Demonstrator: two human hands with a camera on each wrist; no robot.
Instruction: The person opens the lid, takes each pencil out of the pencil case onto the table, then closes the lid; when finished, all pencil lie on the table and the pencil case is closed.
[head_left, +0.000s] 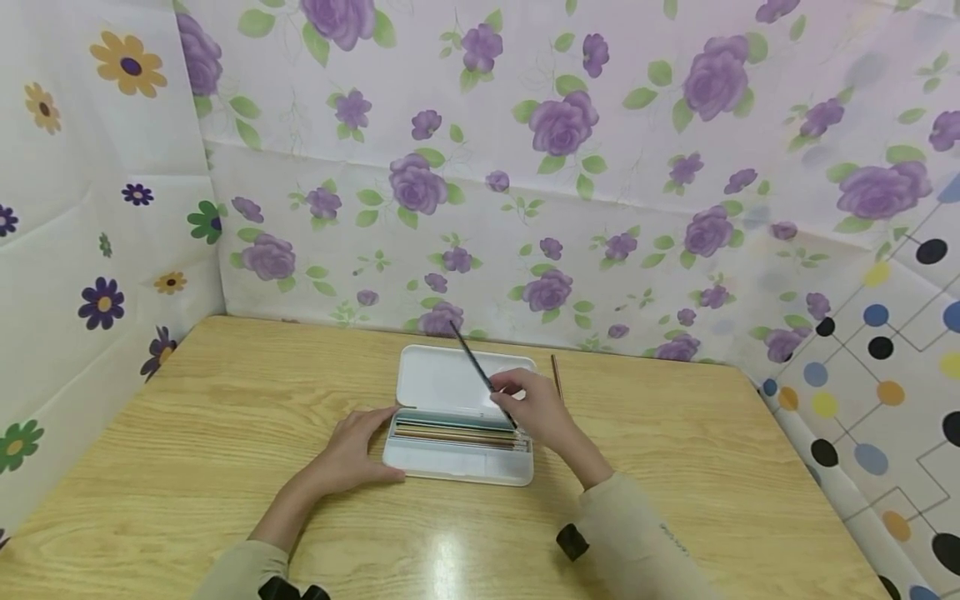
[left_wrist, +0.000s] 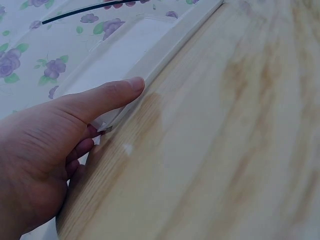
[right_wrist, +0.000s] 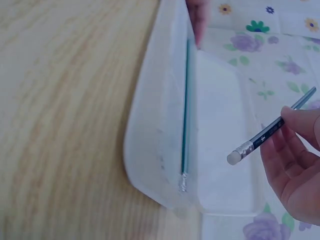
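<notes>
A white pencil case [head_left: 459, 467] lies on the table with its lid [head_left: 431, 375] folded back. Several pencils [head_left: 450, 435] lie lengthwise in it. My left hand [head_left: 352, 454] grips the left end of the case, thumb at the front wall and fingers around toward the hinge side. In the left wrist view the thumb [left_wrist: 117, 92] presses along the case's edge. Over the right part of the case, my right hand [head_left: 534, 408] pinches a dark pencil [head_left: 472, 358], held at a slant. The pencil's white eraser end [right_wrist: 235, 157] shows in the right wrist view, pointing down.
A brown pencil [head_left: 557, 373] lies on the wooden table [head_left: 660, 450] to the right of the lid. Flower-patterned sheeting [head_left: 487, 242] hangs behind the table's back edge, with more patterned sheets at both sides.
</notes>
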